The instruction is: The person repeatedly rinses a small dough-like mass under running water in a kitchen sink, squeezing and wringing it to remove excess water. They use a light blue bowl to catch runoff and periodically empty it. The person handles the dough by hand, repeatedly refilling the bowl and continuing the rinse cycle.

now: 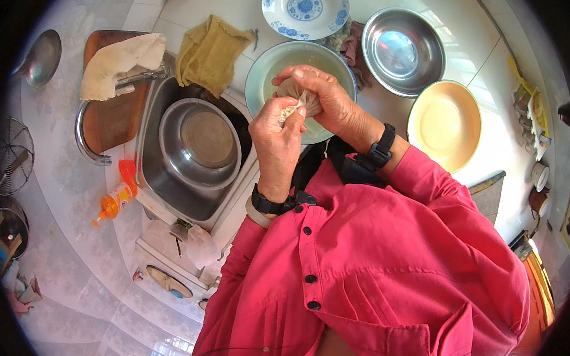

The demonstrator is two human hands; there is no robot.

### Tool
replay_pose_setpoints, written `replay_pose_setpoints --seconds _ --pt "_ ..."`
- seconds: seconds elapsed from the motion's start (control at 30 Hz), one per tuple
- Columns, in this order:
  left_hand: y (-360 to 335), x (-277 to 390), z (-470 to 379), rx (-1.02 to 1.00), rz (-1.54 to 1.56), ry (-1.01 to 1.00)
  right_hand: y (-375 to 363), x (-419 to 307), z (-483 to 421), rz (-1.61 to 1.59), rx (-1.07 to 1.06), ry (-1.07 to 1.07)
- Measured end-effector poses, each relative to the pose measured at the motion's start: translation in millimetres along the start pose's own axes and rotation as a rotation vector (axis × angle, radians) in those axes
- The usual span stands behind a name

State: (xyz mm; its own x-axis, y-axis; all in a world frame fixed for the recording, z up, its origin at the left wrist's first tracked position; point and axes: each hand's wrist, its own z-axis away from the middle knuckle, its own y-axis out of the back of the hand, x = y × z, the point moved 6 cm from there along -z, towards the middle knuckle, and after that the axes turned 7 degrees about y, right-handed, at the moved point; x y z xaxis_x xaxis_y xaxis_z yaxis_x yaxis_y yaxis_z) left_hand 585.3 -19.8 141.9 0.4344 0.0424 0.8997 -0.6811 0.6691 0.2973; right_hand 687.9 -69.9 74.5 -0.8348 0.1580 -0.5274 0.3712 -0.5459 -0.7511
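Note:
Over an enamel basin (265,72) of pale cloudy liquid, both hands are on a filled, rounded cloth bundle (311,103). My left hand (282,125) pinches the gathered, twisted neck of the cloth. Around the far side of the bundle curves my right hand (326,93), its fingers and palm against it. What the cloth encloses is hidden. Just beyond the basin lies a white plate with blue flowers (305,6). A steel bowl (403,51) and a cream-yellow enamel basin (444,126) stand at the right.
To the left, a metal basin (200,144) sits inside the steel sink (185,202). A tan cloth (213,53) lies by the sink's far edge; a pale cloth (122,63) drapes near the faucet (142,78). An orange bottle (117,200) and a hanging ladle (44,58) are farther left.

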Motion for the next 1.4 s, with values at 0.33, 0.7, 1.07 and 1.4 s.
replay_pose_setpoints --seconds 0.33,0.7,1.07,1.4 --pt "-12.7 16.2 10.5 0.083 -0.298 -0.413 -5.5 -15.2 0.6 0.467 0.082 0.05" --pt "9.5 -17.9 -14.9 0.14 -0.327 -0.176 10.7 -29.2 10.0 0.79 -0.09 0.212" --pt "-22.1 -51.8 -47.0 0.116 -0.643 -0.278 26.5 -33.2 26.1 0.84 -0.049 0.156" --pt "-2.4 -38.7 -51.6 0.127 -0.477 -0.228 39.0 -24.9 21.7 0.877 0.055 0.122"
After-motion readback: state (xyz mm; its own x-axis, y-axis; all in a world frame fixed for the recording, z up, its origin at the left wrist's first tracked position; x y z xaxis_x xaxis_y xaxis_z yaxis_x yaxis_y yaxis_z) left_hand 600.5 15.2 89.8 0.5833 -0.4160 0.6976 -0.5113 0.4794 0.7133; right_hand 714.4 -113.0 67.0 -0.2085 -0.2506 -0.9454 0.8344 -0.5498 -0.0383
